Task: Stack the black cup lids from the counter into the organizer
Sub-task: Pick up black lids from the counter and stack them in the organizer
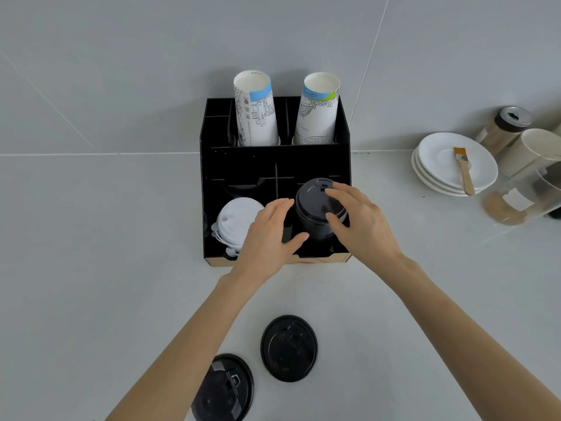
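A black organizer (pixel 273 159) stands on the counter against the wall. Its front right compartment holds a stack of black lids (pixel 315 208). My left hand (pixel 270 229) is at the stack's left side and my right hand (pixel 361 223) at its right, fingers spread and touching the stack on both sides. Two more black lids lie on the counter near me: one (pixel 288 347) upside down, another (pixel 224 390) at the bottom edge, partly behind my left forearm. White lids (pixel 236 220) fill the front left compartment.
Two stacks of paper cups (pixel 255 113) (pixel 318 113) stand upside down in the organizer's rear slots. At the right are stacked white saucers (pixel 449 174) with a brush (pixel 463 170) on top, a shaker jar (pixel 504 129), a white cup (pixel 531 153) and a glass jar (pixel 522 196).
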`<state>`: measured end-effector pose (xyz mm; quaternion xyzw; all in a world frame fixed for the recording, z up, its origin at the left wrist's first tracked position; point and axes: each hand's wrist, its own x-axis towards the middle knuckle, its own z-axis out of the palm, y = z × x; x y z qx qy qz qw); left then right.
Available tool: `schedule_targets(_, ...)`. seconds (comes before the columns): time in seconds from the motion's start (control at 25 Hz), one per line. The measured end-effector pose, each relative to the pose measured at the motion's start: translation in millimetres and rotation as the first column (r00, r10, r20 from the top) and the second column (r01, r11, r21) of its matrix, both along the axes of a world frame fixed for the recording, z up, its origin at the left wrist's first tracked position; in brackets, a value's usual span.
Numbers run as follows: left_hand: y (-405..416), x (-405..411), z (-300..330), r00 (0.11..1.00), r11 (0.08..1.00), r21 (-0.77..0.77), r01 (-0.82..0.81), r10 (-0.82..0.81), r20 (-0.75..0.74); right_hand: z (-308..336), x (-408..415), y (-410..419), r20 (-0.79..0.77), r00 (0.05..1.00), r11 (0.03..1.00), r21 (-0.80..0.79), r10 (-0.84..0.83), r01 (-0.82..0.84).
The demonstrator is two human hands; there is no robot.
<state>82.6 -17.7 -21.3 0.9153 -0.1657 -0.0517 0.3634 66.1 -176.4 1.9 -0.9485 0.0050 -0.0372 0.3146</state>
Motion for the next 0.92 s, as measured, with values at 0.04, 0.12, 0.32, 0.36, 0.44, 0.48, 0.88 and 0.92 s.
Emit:
schedule_targets(0.04,4,-5,0,1.0,1.0,-0.005,0.001,-0.001,-0.005,0,-6,2,0.011,1.0,1.0,0.016,0.005,-0.005)
schedule_targets(0.12,12,-18,0,1.0,1.0,-0.015,-0.002,0.001,-0.015,-1,-21,7,0.019,1.0,0.999,0.047,0.02,-0.021)
schedule_targets(0.32,32,-52,-11,0.998,1.0,-0.001,0.014,-0.014,-0.062,-15,-61,19,-0.012,0.997,0.994,0.075,0.079,-0.078)
schedule_targets(0.36,37,-58,-14,0.996,1.0,0.009,0.022,-0.021,-0.082,-19,-68,21,-0.03,0.996,0.993,0.076,0.089,-0.086)
schedule_targets(0.44,44,-71,-22,0.991,0.998,0.036,0.043,-0.038,-0.125,-25,-81,25,-0.073,0.993,0.993,0.077,0.097,-0.092)
schedule_targets(0.48,47,-78,-26,0.988,0.997,0.058,0.055,-0.046,-0.15,-29,-88,26,-0.092,0.991,0.992,0.081,0.1,-0.093)
schedule_targets(0.88,65,-119,-51,0.942,0.969,0.19,0.157,-0.089,-0.323,-65,-143,44,-0.326,0.936,0.99,0.085,0.133,-0.111)
schedule_targets(0.92,65,-121,-52,0.939,0.966,0.199,0.163,-0.091,-0.33,-67,-145,45,-0.335,0.933,0.99,0.082,0.133,-0.111)
